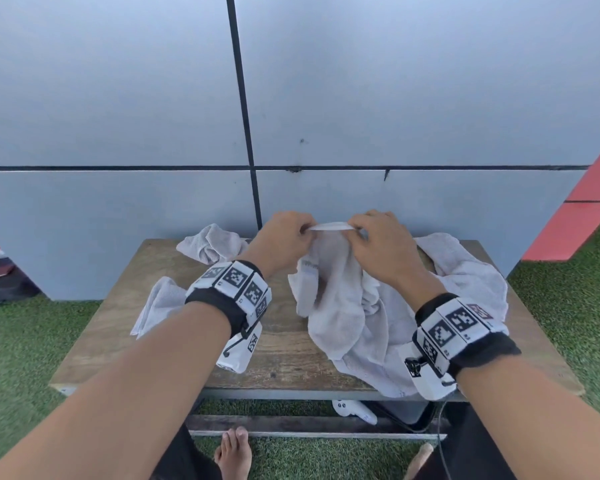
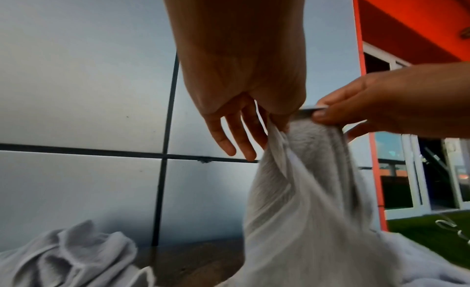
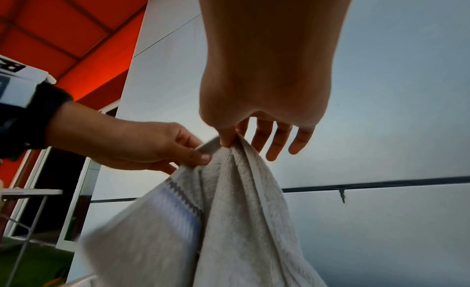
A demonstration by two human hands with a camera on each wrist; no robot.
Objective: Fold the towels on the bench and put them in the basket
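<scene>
A white towel [image 1: 336, 303] hangs bunched above the wooden bench [image 1: 281, 358], lifted by its top hem. My left hand [image 1: 284, 239] pinches that hem on the left, and my right hand [image 1: 374, 242] pinches it on the right, a short stretch of edge taut between them. In the left wrist view the left hand [image 2: 269, 120] pinches the towel [image 2: 305, 201] with its other fingers spread. The right wrist view has the right hand [image 3: 229, 139] pinching the towel [image 3: 229, 211] between thumb and forefinger. No basket is in view.
Three more crumpled white towels lie on the bench: one at the back left [image 1: 210, 245], one at the left [image 1: 160, 303], one at the right [image 1: 465, 271]. A grey panelled wall [image 1: 153, 133] stands right behind. Artificial grass [image 1: 21, 344] surrounds the bench.
</scene>
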